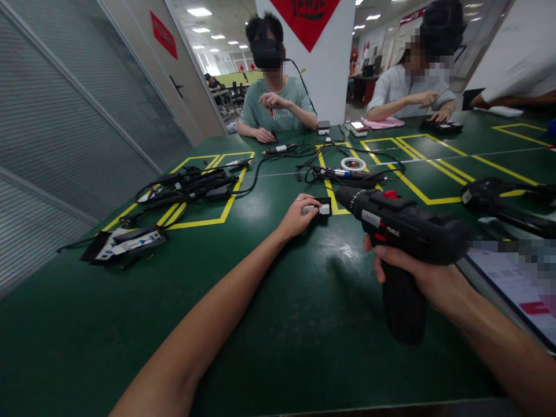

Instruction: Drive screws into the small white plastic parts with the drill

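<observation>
My right hand (428,278) is wrapped round the grip of a black cordless drill (402,226) with red trim, held above the green table (278,324). The drill's chuck points left toward a small black and white block (320,208) lying on the table. My left hand (299,217) reaches out over the table and closes its fingers on that block, a ring showing on one finger.
Black cables and tools (186,185) lie in the yellow-marked boxes at left, flat black parts (125,242) nearer. A white tape roll (353,164) lies beyond the block. A tablet (516,284) sits at right. Two people sit at the far side.
</observation>
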A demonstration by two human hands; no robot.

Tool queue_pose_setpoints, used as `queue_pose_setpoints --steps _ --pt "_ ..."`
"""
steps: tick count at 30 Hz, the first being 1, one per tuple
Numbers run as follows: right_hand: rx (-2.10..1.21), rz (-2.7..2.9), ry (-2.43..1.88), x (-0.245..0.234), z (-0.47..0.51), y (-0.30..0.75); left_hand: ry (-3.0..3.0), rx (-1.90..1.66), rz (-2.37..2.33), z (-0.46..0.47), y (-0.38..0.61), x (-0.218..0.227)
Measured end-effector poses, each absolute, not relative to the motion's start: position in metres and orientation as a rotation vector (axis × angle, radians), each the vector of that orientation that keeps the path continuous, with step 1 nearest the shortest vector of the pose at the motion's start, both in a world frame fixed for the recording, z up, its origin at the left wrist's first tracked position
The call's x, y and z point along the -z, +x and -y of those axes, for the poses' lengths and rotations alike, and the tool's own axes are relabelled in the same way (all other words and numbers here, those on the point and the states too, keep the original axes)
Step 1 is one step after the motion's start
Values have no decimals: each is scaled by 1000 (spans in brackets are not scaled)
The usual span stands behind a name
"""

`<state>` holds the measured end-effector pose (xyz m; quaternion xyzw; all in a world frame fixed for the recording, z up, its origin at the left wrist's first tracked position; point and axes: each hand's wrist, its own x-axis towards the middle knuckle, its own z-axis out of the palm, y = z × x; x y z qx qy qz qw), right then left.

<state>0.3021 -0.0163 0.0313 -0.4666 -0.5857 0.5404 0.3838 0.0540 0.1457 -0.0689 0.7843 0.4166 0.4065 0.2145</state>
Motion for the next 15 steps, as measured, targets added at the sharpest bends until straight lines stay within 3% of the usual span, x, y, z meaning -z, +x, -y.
queue_pose_setpoints --steps 4,15 --pt "-1234 1491 -1194 -45 0 291 2171 -1145 -1147 -149 54 71" --pt "-1309 1385 -1155 -26 2 291 2201 -1133 -1149 -151 51 74"
